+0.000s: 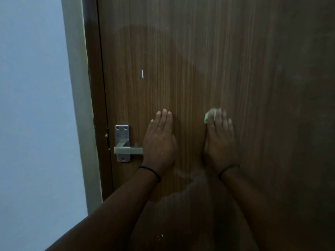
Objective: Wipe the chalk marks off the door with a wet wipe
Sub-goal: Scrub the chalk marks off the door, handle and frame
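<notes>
Forearms are reaching up from the bottom edge toward the door point(199, 69), each wrist wearing a thin dark band. Left hand point(159, 140) is lying flat on the door just right of the handle point(126, 150), fingers straight, together, released, gripping nothing; its heel is touching or overlapping the lever tip. Right hand point(220, 142) is pressing flat on the door well right of the handle, about level with the left hand, fingers extended and pinning a green wipe point(208, 116) against the wood; only a crumpled edge is showing at the fingertips, the rest hidden under the hand. Hand is motion-blurred. Faint whitish chalk smear point(188, 175) is showing between the wrists, below and right of the handle. Damp-looking darker patches are covering the door above the hands and down by the forearms. Small white fleck point(142, 74) is sitting on the door above the handle. Pale frame point(79, 105) and bluish wall point(32, 105) are lying left of the handle. No containers in view.
</notes>
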Tool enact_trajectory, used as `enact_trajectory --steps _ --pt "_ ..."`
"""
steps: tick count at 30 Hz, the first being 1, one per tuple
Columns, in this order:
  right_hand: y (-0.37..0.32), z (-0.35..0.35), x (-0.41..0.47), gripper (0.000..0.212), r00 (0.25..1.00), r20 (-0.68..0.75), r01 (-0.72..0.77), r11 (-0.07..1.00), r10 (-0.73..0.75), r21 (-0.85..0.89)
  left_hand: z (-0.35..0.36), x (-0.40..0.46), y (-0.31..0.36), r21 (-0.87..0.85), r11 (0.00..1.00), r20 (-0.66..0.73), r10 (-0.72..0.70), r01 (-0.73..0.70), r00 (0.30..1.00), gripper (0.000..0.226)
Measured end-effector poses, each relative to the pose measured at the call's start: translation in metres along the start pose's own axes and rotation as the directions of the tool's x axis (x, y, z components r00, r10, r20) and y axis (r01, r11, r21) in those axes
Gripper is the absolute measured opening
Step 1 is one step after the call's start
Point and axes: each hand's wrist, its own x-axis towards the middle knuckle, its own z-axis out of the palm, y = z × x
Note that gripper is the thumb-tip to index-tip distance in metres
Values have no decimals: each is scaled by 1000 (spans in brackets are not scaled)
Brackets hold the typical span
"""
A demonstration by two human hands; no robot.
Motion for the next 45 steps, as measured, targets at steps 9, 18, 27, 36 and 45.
enact_trajectory --steps 9,18,27,36,45 --pt "-40 23 -76 72 967 234 -106 994 99 14 10 -46 9 -78 992 73 104 -99 992 56" --pt "-51 41 -139 71 921 247 -308 951 301 -8 37 -106 -28 -33 997 192 76 -71 978 61" --pt "-88 54 -146 71 942 325 -94 995 83 19 40 -144 -78 12 995 302 94 -102 949 64" --pt "-115 71 -199 76 922 386 -49 998 30 41 46 -160 -94 41 998 303 40 -55 952 61" --pt "-149 79 -188 70 924 375 -92 995 71 39 24 -201 -133 61 961 253 -275 268 928 61"
